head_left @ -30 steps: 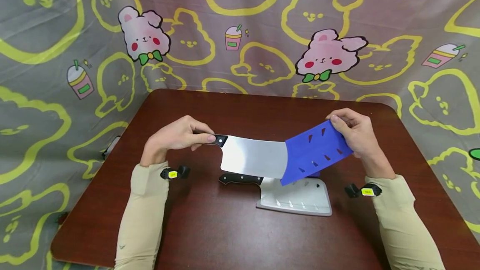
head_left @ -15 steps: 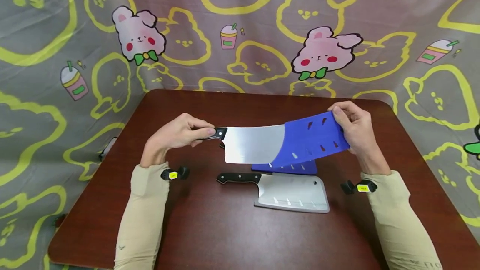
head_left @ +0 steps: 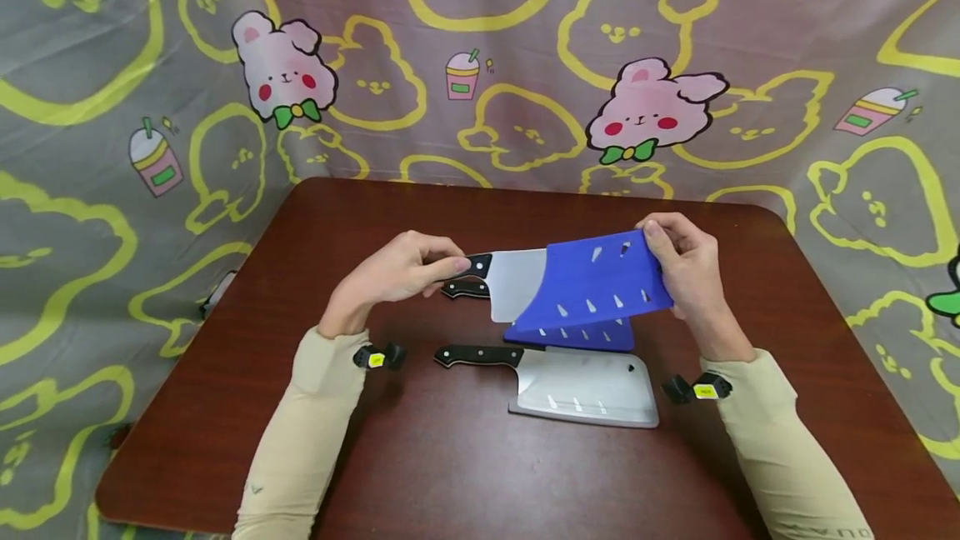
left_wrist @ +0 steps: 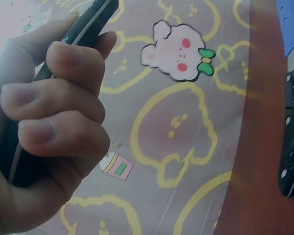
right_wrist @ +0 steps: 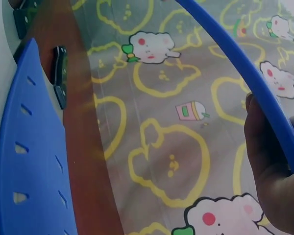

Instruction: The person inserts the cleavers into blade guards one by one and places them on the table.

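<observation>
My left hand grips the black riveted handle of a cleaver, raised over the table. Most of its broad steel blade lies inside a blue blade sheath with small slots; only the part nearest the handle shows. At the sheath's far end, my right hand pinches the upper corner between thumb and fingers. Curled fingers wrap the handle in the left wrist view. From the right wrist, the held sheath appears edge-on as a curved blue strip beside the hand.
Under the raised cleaver lies another cleaver in a blue sheath, partly hidden, its black handle pointing left. Nearer, a third cleaver rests in a translucent grey sheath. A patterned cloth hangs behind the dark red-brown table.
The blade has slid deeper into the blue sheath, from just its tip to most of its length. My left hand has moved right and my right hand slightly left.
</observation>
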A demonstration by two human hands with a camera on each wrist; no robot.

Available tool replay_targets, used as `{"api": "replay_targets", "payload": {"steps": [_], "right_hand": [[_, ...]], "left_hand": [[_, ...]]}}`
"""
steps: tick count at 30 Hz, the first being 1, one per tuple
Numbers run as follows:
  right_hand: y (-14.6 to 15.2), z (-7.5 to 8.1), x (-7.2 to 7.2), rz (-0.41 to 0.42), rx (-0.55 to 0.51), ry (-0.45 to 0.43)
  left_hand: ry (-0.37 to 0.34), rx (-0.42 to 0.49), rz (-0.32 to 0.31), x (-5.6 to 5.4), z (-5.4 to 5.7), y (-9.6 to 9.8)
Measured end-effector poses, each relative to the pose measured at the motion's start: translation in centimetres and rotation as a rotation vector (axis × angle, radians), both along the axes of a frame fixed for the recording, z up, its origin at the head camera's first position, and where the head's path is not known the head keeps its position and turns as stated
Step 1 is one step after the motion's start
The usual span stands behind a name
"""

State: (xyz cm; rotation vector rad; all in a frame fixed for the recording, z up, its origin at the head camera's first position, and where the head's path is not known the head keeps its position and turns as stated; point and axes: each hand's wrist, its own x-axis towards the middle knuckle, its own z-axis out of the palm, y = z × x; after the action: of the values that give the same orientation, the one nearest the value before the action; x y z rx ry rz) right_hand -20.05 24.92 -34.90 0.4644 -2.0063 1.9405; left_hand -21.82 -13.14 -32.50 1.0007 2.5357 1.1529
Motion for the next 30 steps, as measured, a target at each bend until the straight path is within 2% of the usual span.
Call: {"api": "replay_targets", "payload": {"steps": [8,14,20,25,30], "right_hand": [[-1.2,-0.4,0.5,-0.003,-0.001,-0.043],[-1.3,-0.5,0.4,-0.001,-0.014,-0.044],[-1.0,-0.6,0.2,0.034,0.016,-0.061],[-0.8,-1.0,0.0,0.051,0.146,-0.121],[-0.4,-1.5,-0.2,0.047,0.391,-0.201]], "left_hand": [[-0.001,0.008,0.004,0.2,-0.9,2.1],[0.012,0.008,0.007,0.1,-1.2,2.6],[-0.056,-0.055,-0.007,0.1,-1.5,2.3],[-0.067,-0.092,0.023,0.0,-1.9,1.5],[-0.061,-0.099,0.061,-0.3,-2.6,-0.1]]}}
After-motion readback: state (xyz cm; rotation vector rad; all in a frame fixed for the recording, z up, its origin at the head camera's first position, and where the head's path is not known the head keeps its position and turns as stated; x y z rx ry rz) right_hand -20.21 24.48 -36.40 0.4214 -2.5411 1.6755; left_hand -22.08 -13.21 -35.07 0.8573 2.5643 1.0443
